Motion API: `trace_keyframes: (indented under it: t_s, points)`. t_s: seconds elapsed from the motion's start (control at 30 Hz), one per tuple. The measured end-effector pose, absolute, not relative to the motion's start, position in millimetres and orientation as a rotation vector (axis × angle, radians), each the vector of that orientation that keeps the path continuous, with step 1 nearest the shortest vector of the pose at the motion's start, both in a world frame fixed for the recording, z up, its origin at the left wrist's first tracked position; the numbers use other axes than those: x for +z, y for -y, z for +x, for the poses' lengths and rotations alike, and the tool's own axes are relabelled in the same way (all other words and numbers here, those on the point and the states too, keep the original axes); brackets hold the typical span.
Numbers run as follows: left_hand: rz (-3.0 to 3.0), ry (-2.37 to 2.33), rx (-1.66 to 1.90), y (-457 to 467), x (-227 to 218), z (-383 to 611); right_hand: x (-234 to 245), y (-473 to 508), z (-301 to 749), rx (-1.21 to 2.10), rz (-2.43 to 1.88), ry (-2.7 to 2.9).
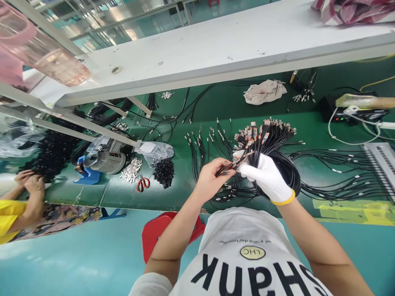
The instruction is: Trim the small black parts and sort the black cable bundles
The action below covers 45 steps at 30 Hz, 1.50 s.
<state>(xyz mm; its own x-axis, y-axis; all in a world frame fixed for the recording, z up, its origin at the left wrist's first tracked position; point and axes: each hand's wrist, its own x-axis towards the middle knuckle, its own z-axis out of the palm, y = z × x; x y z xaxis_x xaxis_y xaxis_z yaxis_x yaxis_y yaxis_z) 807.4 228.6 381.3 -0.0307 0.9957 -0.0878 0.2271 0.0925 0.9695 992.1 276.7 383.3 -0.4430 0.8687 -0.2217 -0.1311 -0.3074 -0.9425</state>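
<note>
My right hand (266, 177), in a white glove with a yellow cuff, is closed round a thick bundle of black cables (271, 137) whose metal connector ends fan out above it. My bare left hand (212, 177) pinches a few of the connector ends (230, 166) sticking out of the bundle, just left of the glove. Both hands are raised over the green table (311, 131). More loose black cables (206, 144) lie spread on the table beyond my left hand.
Red scissors (142, 183), a pile of metal shells (131, 169), a heap of black parts (164, 172) and a small grey machine (105, 158) lie to the left. A co-worker's hands (31, 185) work at far left. A cloth (265, 91), a black box (339, 109) and a red stool (163, 234) are nearby.
</note>
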Motion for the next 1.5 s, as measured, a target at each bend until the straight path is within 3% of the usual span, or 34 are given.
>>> trace_keyframes:
  t_s: [0.37, 0.63, 1.23, 1.5]
  points:
    - [1.414, -1.417, 1.091, -231.3, 372.7, 797.6, 380.5, -277.5, 989.4, 1.8, -1.043, 1.17]
    - [1.494, -1.474, 1.235, -235.0, 391.0, 803.2, 382.1, -275.9, 987.0, 1.779, -1.095, 1.169]
    - [1.32, -1.641, 1.421, -237.2, 393.1, 810.0, 384.6, -276.0, 985.4, 1.742, -1.178, 1.343]
    - [1.32, -1.553, 1.274, -234.6, 401.4, 771.5, 387.0, -278.0, 986.0, 1.752, -1.206, 1.33]
